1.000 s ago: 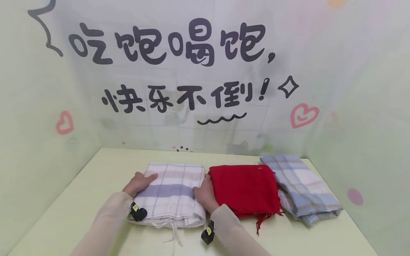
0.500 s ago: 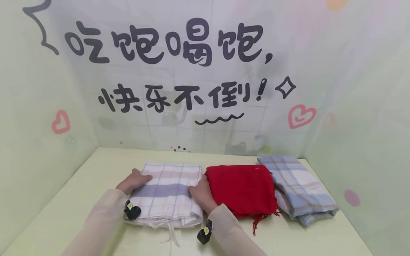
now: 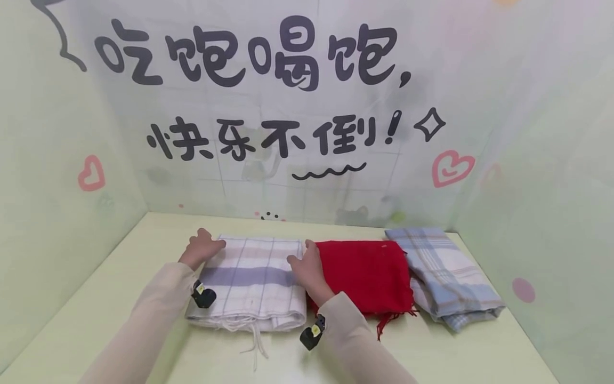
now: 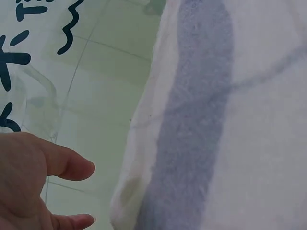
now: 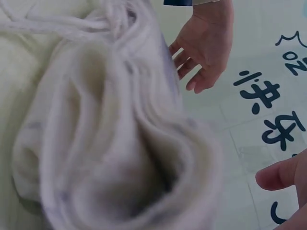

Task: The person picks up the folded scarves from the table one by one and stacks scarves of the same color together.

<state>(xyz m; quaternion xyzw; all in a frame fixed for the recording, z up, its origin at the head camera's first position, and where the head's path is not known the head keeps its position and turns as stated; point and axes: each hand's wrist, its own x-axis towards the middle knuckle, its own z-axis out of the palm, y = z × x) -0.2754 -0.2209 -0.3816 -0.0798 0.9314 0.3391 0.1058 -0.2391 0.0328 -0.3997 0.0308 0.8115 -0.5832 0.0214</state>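
Observation:
A folded white checked scarf [image 3: 254, 282] with a purple stripe lies on the table, its fringe trailing toward the front. By its far left corner is my left hand [image 3: 202, 249], thumb and fingers spread; the left wrist view shows a gap between the thumb [image 4: 72, 165] and the cloth. My right hand [image 3: 310, 272] is at the scarf's right edge, overlapping the red scarf [image 3: 364, 277] beside it. Its thumb [image 5: 278, 177] shows apart from the white folds [image 5: 110, 143] in the right wrist view. Neither hand grips anything.
A folded blue and white plaid scarf [image 3: 446, 277] lies right of the red one, near the table's right edge. Printed walls enclose the table [image 3: 110, 288] at the back and both sides. Red fringe [image 3: 382, 322] hangs toward the front.
Both hands have loosened from the white scarf's sides and moved farther back, their fingers now spread. The scarves stay where they were on the table; the head view has shifted slightly.

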